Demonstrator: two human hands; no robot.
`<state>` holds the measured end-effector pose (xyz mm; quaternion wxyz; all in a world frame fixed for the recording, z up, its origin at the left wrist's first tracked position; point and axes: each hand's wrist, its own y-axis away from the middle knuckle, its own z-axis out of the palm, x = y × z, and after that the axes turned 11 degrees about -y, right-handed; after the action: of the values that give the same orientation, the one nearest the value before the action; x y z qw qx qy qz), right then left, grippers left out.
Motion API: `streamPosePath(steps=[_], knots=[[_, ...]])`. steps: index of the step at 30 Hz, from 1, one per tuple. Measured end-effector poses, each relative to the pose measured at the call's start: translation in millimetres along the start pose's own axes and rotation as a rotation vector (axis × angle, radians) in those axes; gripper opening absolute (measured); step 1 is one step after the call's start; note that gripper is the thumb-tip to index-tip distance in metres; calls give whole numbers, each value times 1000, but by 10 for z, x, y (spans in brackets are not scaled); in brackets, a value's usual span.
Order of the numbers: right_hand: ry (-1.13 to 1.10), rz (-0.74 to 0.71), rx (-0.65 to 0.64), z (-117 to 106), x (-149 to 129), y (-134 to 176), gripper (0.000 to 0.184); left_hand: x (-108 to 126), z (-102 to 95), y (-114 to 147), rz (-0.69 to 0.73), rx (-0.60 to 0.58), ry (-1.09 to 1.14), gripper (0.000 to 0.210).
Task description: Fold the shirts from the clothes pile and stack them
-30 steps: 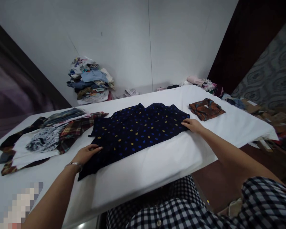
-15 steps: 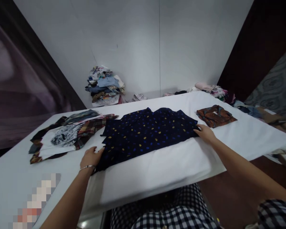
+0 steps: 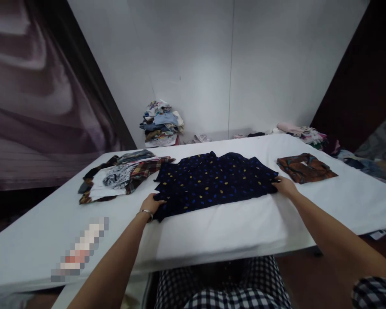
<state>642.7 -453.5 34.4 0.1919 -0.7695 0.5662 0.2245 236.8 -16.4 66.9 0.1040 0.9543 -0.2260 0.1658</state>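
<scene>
A dark navy garment with blue and yellow spots lies spread flat across the white-covered table in front of me. Its near left corner is pinched in my left hand, thumb on top of the cloth and the other fingers mostly hidden. My right hand grips the right edge between thumb and fingers. Just beyond that hand lies a folded brown-orange patterned garment. To the left of the spotted garment is a loose pile of clothes, with plaid, white and grey pieces.
A tall stack of folded clothes stands against the wall behind the table. More clothes are heaped past the far right edge. A pixelated long object lies on the table at left. A mauve curtain hangs at far left.
My view has shifted left, so things appear farther right. My left hand, which had its fingers raised at the garment's edge, now closes on the corner. The garment stays spread.
</scene>
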Motion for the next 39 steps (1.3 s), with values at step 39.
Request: streamPosePath(steps=[39], knots=[[113,-836,-498,1013,-1055,840,59,595,-26,-1346,-127,5,-134,25]])
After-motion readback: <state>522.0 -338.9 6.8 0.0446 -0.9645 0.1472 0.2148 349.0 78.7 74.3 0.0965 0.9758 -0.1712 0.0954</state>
